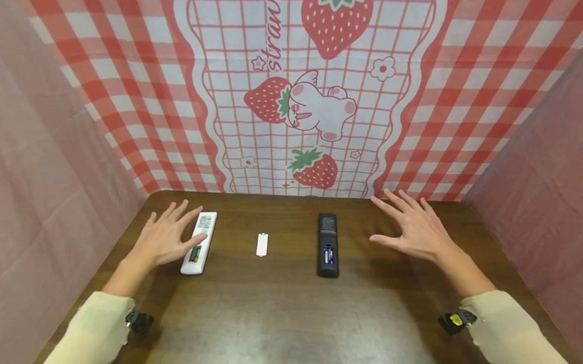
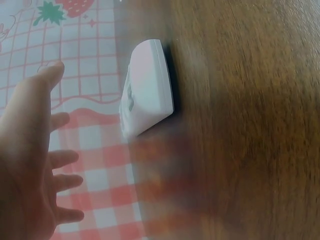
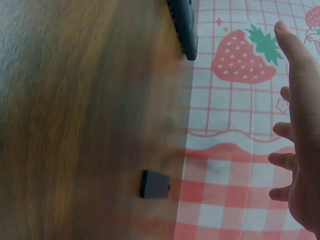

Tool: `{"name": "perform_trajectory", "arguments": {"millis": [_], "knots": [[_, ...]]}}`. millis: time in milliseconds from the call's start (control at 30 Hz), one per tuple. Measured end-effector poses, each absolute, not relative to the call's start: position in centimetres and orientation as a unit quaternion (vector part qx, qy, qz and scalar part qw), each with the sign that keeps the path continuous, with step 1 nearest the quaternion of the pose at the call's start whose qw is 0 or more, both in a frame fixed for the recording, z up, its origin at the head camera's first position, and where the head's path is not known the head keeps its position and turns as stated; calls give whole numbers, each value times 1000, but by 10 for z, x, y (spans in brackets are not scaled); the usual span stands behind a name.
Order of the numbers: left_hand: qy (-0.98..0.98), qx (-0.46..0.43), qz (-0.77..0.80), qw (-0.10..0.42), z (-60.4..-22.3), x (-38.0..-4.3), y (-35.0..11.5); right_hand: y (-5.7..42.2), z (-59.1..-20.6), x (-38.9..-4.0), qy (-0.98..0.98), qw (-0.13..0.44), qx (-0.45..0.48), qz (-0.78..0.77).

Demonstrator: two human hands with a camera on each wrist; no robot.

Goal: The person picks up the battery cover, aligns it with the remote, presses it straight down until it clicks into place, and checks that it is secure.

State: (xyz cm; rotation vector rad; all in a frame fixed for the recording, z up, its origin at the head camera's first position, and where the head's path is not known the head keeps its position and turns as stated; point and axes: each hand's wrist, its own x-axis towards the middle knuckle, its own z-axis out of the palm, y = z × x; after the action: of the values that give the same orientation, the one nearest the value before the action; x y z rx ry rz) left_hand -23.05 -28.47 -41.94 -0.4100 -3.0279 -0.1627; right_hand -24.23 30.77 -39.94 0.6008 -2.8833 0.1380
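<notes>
The left hand [image 1: 163,242], fingers spread, empty, is nearer the white remote [image 1: 203,251], which lies just rightward, long axis pointing away; the black remote [image 1: 328,241] lies left of the splayed, empty right hand [image 1: 414,229].

On the brown wooden table [image 1: 262,320], a long white plastic remote [image 2: 147,82] is lying at left, a small white rectangular cover [image 1: 262,245] is lying midway, and a long black plastic remote [image 1: 328,237] is lying farther right, two cylindrical batteries [image 1: 330,255] sitting in its compartment. The left hand [image 1: 164,239] is hovering by the white remote; the right hand [image 1: 417,229] is hovering right of the black remote. A small dark tapered piece [image 3: 156,185] is resting right of the black remote. A red-and-white checked cloth [image 1: 154,102] is hanging behind the table.
</notes>
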Motion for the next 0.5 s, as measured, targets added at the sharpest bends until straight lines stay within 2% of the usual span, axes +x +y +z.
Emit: {"name": "perform_trajectory", "arguments": {"millis": [500], "knots": [[-991, -111, -73, 35, -423, -233, -281, 277, -407, -247, -965, 105, 230, 65]]}}
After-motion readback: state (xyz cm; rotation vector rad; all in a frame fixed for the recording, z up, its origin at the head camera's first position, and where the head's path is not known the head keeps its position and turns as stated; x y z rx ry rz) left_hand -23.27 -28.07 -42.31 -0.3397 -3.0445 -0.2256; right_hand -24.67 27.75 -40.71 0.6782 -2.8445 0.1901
